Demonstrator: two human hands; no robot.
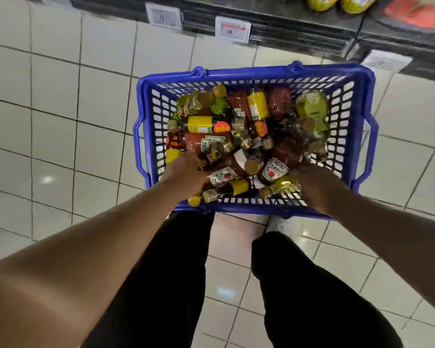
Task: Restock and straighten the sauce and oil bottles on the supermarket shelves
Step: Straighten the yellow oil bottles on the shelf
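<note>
Reaching in: your left hand [183, 169] and right hand [314, 184] are both down among the bottles at the near end of the basket [362, 79].
Left fingers: they curl down into the pile beside a ketchup bottle [221, 175]; you cannot tell from here whether they grip it or only touch it.
Right fingers: they are hidden under the back of the hand, next to an oil bottle [279, 185] with a gold neck; a grip cannot be confirmed.
Bottles: ketchup, oil and yellow-labelled sauce bottles [201, 124] lie jumbled on their sides, filling the basket.
Basket: it sits on the tiled floor [60, 121] in front of your legs, handles folded down.
Shelf: a dark bottom shelf [299, 28] with price tags [232, 28] runs just beyond the basket; a few yellow packs [322, 1] show on it.
Progress: judged early; the basket is full, nothing is lifted out, and restocking and straightening are still ahead.
</note>
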